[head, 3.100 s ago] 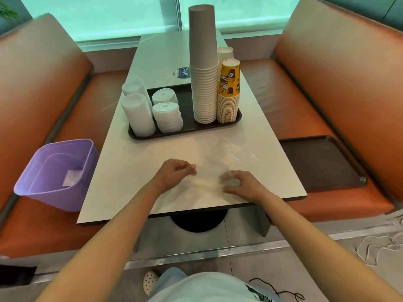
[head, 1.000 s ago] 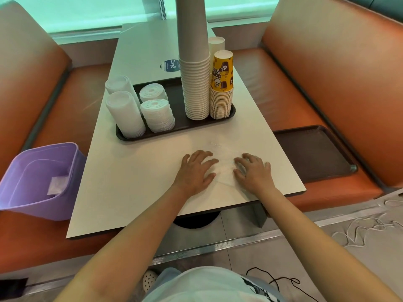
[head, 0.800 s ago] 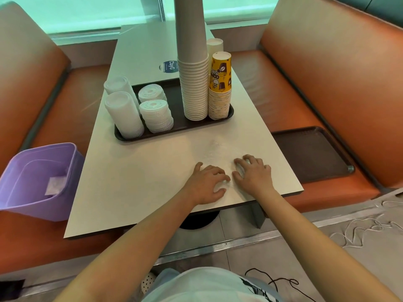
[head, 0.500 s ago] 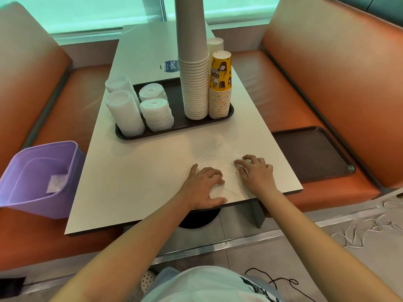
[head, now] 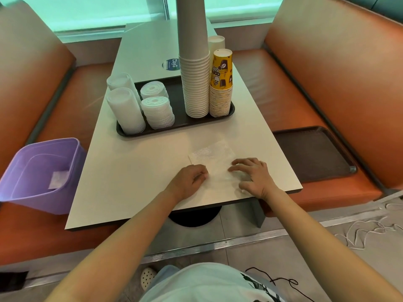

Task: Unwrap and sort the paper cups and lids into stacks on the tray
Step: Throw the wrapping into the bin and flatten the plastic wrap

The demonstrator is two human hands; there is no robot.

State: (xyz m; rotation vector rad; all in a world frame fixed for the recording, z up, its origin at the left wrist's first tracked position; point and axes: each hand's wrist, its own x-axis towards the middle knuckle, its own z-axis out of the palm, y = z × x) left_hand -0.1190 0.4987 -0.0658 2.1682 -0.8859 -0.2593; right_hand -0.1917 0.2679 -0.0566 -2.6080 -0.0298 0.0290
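While the clear plastic wrapper [head: 214, 159] is lying flat on the counter [head: 139, 171] just below the middle of the frame, the left hand [head: 188, 182] is curling its fingers onto its left edge and the right hand [head: 253, 176] is pressing spread fingers on its right side. Above them, the dark tray [head: 176, 124] is carrying the white lids [head: 158, 112], clear lids [head: 126, 110], tall white cups [head: 195, 83] and yellow cups [head: 221, 83].

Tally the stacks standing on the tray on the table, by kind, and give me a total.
Paper cup stacks: 3 (tall grey, yellow printed, white one behind)
Lid stacks: 4 (two tall, two short)
Total: 7 stacks on the tray
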